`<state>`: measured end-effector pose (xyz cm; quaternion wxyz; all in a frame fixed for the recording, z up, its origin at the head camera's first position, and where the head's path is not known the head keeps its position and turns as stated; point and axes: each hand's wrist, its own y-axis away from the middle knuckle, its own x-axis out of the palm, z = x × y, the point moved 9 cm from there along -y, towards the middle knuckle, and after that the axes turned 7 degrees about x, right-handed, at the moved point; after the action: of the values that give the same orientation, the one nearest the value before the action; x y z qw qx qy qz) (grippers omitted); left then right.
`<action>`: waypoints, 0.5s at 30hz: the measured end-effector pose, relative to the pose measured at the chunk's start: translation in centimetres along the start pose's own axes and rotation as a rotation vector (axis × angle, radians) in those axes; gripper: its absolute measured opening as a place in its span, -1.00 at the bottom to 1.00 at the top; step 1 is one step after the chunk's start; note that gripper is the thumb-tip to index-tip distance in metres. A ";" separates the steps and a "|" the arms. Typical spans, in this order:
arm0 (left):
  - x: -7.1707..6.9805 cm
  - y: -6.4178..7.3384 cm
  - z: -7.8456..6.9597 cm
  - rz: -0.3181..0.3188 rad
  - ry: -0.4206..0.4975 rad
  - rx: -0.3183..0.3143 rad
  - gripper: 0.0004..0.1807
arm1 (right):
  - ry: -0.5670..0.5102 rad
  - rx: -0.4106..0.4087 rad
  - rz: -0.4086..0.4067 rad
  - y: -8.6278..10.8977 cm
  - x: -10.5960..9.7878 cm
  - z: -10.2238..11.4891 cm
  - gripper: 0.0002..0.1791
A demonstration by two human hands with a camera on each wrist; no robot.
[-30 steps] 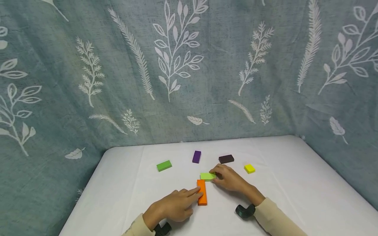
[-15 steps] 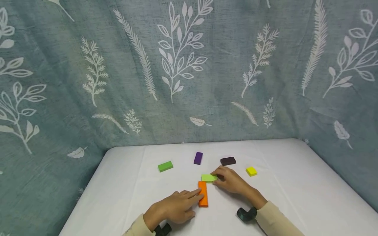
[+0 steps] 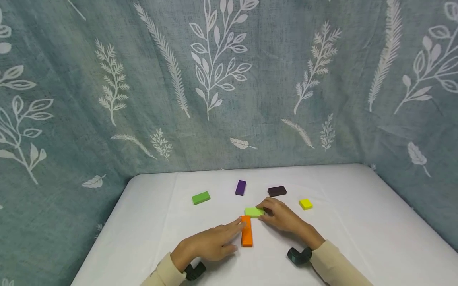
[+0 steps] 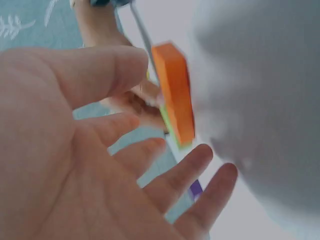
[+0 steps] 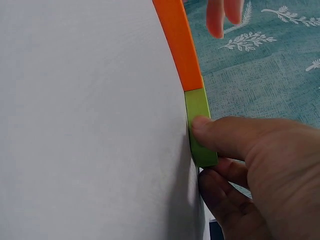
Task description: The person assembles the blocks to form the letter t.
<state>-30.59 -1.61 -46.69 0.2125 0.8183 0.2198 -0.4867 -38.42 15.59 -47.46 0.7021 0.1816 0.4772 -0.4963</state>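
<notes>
A long orange block (image 3: pixel 247 237) lies on the white table, its far end against the near side of a light green block (image 3: pixel 251 213). My right hand (image 3: pixel 280 215) pinches the right end of the light green block; in the right wrist view the thumb (image 5: pixel 204 127) is on one side and fingers curl round the other. Fingers extended, my left hand (image 3: pixel 214 241) is at the left of the orange block, its fingertips overlapping the far end in the head view. The left wrist view shows its fingers spread apart, with a gap to the orange block (image 4: pixel 175 95).
Farther back lie a green block (image 3: pixel 201 198), a purple block (image 3: pixel 240 188) and a dark brown block (image 3: pixel 277 191). A small yellow block (image 3: pixel 305 204) is to the right of my right hand. A leaf-patterned curtain (image 3: pixel 222 99) hangs behind the white table (image 3: pixel 154 222).
My left hand has lifted its fingers from the middle of the orange block and shifted toward its far end. The right hand keeps its pinch on the light green block.
</notes>
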 end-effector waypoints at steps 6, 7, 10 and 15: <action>-4.3 1.4 4.0 -0.255 0.070 -0.114 -0.50 | -0.007 0.012 0.002 -0.1 0.2 0.1 -0.67; -5.1 1.8 5.1 -0.313 0.084 -0.154 -0.53 | -0.011 0.010 0.006 -0.2 0.2 0.2 -0.67; -7.0 3.5 7.9 -0.451 0.105 -0.283 -0.60 | -0.017 0.009 0.015 -0.2 0.3 0.3 -0.67; -8.7 5.5 11.3 -0.500 0.075 -0.427 -0.56 | -0.012 0.041 0.006 -0.1 0.1 0.0 -0.67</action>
<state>-39.15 -13.78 -43.16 0.2451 0.6934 0.5186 -0.4361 -38.53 15.52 -47.51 0.7026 0.1947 0.4621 -0.5049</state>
